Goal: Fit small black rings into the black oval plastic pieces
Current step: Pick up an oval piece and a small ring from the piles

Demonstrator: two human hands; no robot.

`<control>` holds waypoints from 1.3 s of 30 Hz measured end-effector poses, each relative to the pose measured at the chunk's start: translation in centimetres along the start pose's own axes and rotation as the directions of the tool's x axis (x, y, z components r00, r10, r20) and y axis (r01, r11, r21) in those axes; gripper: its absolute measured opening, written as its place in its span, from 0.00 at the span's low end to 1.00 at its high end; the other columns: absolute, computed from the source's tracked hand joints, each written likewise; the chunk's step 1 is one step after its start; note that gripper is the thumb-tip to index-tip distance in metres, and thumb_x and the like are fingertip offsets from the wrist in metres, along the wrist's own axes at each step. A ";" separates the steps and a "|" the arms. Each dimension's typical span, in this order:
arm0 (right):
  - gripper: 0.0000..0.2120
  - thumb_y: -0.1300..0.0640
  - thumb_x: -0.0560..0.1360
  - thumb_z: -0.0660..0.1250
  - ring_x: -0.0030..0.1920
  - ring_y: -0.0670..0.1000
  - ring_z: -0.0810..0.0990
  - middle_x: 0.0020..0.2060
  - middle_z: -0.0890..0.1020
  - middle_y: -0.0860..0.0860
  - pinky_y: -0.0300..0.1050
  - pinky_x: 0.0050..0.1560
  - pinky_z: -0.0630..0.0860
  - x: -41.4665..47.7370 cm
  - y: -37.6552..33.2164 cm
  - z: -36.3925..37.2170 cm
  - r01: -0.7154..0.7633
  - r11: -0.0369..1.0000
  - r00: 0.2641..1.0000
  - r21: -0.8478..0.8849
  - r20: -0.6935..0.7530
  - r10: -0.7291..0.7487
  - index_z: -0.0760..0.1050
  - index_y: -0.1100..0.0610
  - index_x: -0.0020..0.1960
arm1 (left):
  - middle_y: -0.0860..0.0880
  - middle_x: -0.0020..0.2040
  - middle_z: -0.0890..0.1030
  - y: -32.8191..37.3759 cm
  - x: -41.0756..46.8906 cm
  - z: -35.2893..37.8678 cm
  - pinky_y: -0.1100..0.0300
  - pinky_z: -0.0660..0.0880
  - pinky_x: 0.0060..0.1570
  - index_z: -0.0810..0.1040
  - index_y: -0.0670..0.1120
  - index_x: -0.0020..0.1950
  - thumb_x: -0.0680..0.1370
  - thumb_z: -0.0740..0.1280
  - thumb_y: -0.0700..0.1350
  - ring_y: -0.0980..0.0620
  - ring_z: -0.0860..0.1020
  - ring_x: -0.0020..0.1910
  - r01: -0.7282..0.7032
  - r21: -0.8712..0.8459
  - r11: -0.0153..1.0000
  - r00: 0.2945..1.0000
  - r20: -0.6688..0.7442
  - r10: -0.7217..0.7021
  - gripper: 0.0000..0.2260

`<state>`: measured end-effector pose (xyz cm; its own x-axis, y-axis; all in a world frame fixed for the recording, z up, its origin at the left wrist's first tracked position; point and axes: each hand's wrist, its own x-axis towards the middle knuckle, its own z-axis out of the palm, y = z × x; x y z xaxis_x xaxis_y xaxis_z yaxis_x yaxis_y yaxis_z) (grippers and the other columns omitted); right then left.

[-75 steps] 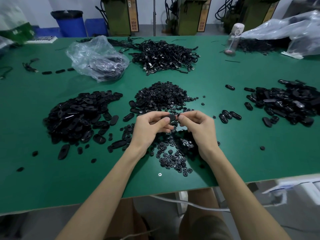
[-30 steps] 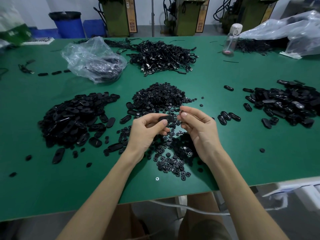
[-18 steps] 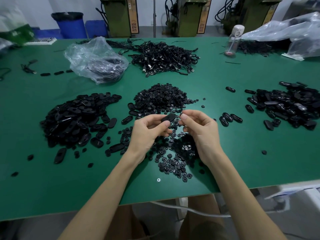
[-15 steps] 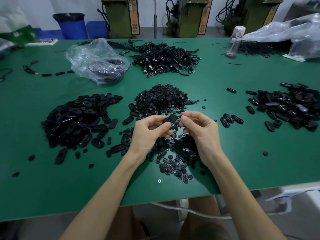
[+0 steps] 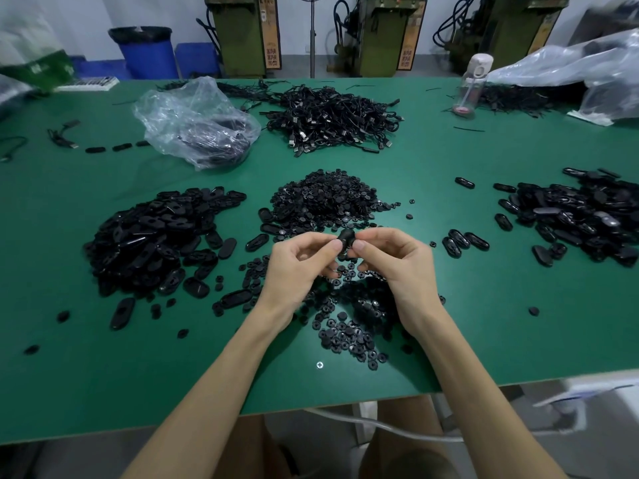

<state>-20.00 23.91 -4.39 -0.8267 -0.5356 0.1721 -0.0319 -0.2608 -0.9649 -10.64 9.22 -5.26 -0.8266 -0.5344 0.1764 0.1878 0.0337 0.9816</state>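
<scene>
My left hand point(image 5: 300, 267) and my right hand point(image 5: 397, 267) meet above the middle of the green table point(image 5: 484, 323), and both pinch one black oval piece point(image 5: 345, 238) between thumbs and fingertips. Whether a ring sits in it is hidden by my fingers. A heap of small black rings point(image 5: 328, 198) lies just beyond my hands, and more loose rings point(image 5: 349, 337) are scattered under my wrists. A large pile of oval pieces point(image 5: 152, 236) lies to the left. Another pile of oval pieces point(image 5: 584, 216) lies at the right.
A crumpled clear plastic bag point(image 5: 197, 122) and a tangle of black cables point(image 5: 332, 115) lie further back. A clear bottle point(image 5: 470, 88) stands at the back right beside a big plastic sheet point(image 5: 581, 67). Three oval pieces point(image 5: 465, 242) lie right of my hands. A small screw point(image 5: 320, 365) rests near the front edge.
Both hands have stayed together over the ring scatter. The oval piece has turned in my fingers from lying flat toward end-on, and my right thumb has closed onto it.
</scene>
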 end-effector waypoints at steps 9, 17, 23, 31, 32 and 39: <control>0.04 0.64 0.76 0.76 0.40 0.45 0.84 0.42 0.88 0.52 0.36 0.41 0.79 0.0 0.2 0.0 0.039 0.998 0.999 -0.050 0.008 -0.038 0.85 0.57 0.49 | 0.45 0.47 0.87 0.1 -0.2 0.1 0.57 0.83 0.42 0.83 0.42 0.56 0.79 0.73 0.37 0.46 0.87 0.43 -0.034 0.022 0.999 0.995 0.095 0.032 0.06; 0.03 0.62 0.76 0.76 0.40 0.47 0.83 0.43 0.87 0.52 0.39 0.43 0.79 0.0 0.3 0.0 0.056 0.991 0.998 -0.121 0.043 -0.051 0.86 0.56 0.49 | 0.42 0.46 0.87 0.1 -0.3 0.2 0.54 0.84 0.42 0.80 0.39 0.54 0.80 0.72 0.37 0.41 0.87 0.42 -0.032 0.004 0.999 0.997 0.073 0.032 0.04; 0.03 0.62 0.76 0.77 0.43 0.48 0.84 0.42 0.87 0.53 0.38 0.46 0.79 0.1 0.4 0.0 0.079 0.986 0.997 -0.148 0.025 -0.076 0.86 0.56 0.49 | 0.43 0.46 0.88 0.1 -0.2 0.1 0.53 0.85 0.44 0.84 0.42 0.53 0.81 0.72 0.41 0.44 0.87 0.45 -0.024 -0.001 1.000 0.999 0.027 0.024 0.04; 0.03 0.62 0.76 0.76 0.44 0.50 0.85 0.42 0.87 0.53 0.40 0.48 0.81 0.0 0.3 0.1 0.096 0.978 0.995 -0.188 -0.005 -0.098 0.86 0.58 0.49 | 0.42 0.47 0.87 0.1 -0.2 0.2 0.54 0.84 0.43 0.83 0.44 0.54 0.80 0.73 0.39 0.41 0.87 0.41 -0.019 -0.017 1.000 0.998 0.057 0.020 0.04; 0.03 0.62 0.76 0.76 0.43 0.50 0.85 0.42 0.87 0.53 0.41 0.48 0.81 0.0 0.3 0.1 0.095 0.975 0.995 -0.201 -0.010 -0.099 0.86 0.57 0.49 | 0.41 0.47 0.87 0.1 -0.2 0.2 0.54 0.84 0.42 0.82 0.43 0.55 0.80 0.73 0.39 0.41 0.87 0.40 -0.016 -0.021 1.000 0.998 0.057 0.017 0.04; 0.04 0.62 0.76 0.76 0.45 0.55 0.86 0.42 0.87 0.52 0.45 0.48 0.82 0.0 0.5 0.2 0.104 0.955 0.992 -0.277 -0.045 -0.121 0.85 0.56 0.49 | 0.42 0.47 0.87 0.0 -0.2 0.2 0.54 0.85 0.44 0.81 0.41 0.54 0.80 0.73 0.37 0.41 0.87 0.43 -0.013 -0.026 1.000 0.998 0.063 0.014 0.04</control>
<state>-19.84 23.63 -4.79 -0.8413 -0.4635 0.2783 -0.2721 -0.0818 -0.9588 -10.55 9.45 -5.26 -0.8554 -0.4800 0.1948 0.2120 0.0187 0.9771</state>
